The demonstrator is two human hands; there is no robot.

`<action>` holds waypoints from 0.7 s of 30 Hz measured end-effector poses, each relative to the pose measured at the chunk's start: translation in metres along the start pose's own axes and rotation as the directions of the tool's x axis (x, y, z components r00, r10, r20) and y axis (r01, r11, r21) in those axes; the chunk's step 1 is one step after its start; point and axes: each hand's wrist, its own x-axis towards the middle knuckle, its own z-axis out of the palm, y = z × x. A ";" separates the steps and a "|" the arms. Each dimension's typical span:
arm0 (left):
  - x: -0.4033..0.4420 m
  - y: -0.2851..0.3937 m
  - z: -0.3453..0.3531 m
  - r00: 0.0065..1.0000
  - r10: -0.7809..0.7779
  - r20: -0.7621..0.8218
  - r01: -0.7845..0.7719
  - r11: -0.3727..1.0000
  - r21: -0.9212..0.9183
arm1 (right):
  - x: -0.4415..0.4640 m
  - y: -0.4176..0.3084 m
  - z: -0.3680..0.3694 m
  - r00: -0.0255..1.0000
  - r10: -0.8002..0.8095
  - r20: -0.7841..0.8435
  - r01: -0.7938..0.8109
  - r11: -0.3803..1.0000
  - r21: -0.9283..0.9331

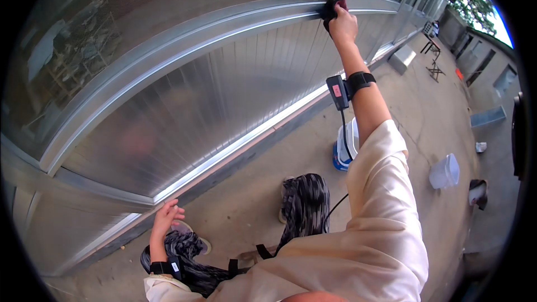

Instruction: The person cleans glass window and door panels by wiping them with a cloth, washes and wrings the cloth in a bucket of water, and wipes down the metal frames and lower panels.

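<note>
My right hand (343,26) is stretched far forward, its fingers closed around a small black and dark red cleaning tool (330,11). Its exact kind is hard to make out. The tool presses against the silver metal window frame (268,15), where a horizontal rail meets an upright post. Below that rail lies a ribbed, shiny panel (224,89), and above it a glass pane (184,0). Low at the left, my left hand (166,216) holds nothing, with its fingers loosely apart, near the bottom edge of the panel.
A white and blue bucket (342,156) stands on the concrete ground beside my right arm. Farther right sits a translucent plastic bucket (444,172). A pale block (401,59) lies along the wall, with a small folding stool (434,70) beyond it. A cable hangs from my right wrist strap.
</note>
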 end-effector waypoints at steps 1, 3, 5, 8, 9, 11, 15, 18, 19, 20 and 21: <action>-0.003 0.001 -0.003 1.000 0.013 0.002 -0.014 1.000 0.010 | 0.008 0.000 -0.021 0.988 0.016 0.154 -0.012 1.000 -0.028; -0.005 -0.001 -0.005 1.000 0.011 -0.001 -0.011 1.000 0.003 | 0.028 0.026 -0.032 0.957 0.034 0.288 -0.039 0.999 0.011; -0.004 -0.004 -0.004 1.000 0.011 0.008 -0.011 1.000 -0.004 | 0.049 0.056 -0.029 0.976 0.121 0.182 -0.142 0.983 0.112; -0.003 -0.003 -0.006 1.000 0.010 -0.003 -0.010 1.000 0.005 | 0.040 0.036 -0.031 0.945 0.326 0.005 -0.304 0.876 0.375; -0.003 -0.002 -0.005 1.000 -0.005 -0.006 0.005 1.000 0.004 | 0.032 0.019 -0.027 0.960 0.281 0.003 -0.258 0.878 0.404; -0.002 -0.002 -0.006 1.000 -0.023 -0.009 0.023 1.000 0.005 | 0.014 0.000 0.000 0.990 0.114 -0.087 -0.077 0.933 0.351; 0.002 -0.002 -0.006 1.000 -0.029 0.000 0.029 0.999 0.019 | -0.012 -0.004 0.016 0.990 -0.044 -0.135 0.069 0.979 0.191; 0.003 -0.005 -0.007 1.000 -0.030 -0.003 0.030 0.999 0.022 | 0.015 0.029 -0.014 0.847 0.295 0.442 -0.520 0.287 0.805; 0.004 -0.007 -0.006 1.000 -0.026 0.002 0.026 1.000 0.012 | 0.026 0.050 -0.009 0.856 0.370 0.360 -0.473 0.279 0.836; 0.004 -0.006 -0.005 1.000 -0.028 0.005 0.028 1.000 0.013 | 0.039 0.074 0.001 0.833 0.426 0.352 -0.475 0.226 0.850; 0.003 -0.003 -0.005 0.999 -0.035 0.002 0.035 0.999 0.022 | 0.055 0.093 0.007 0.875 0.436 0.211 -0.440 0.533 0.723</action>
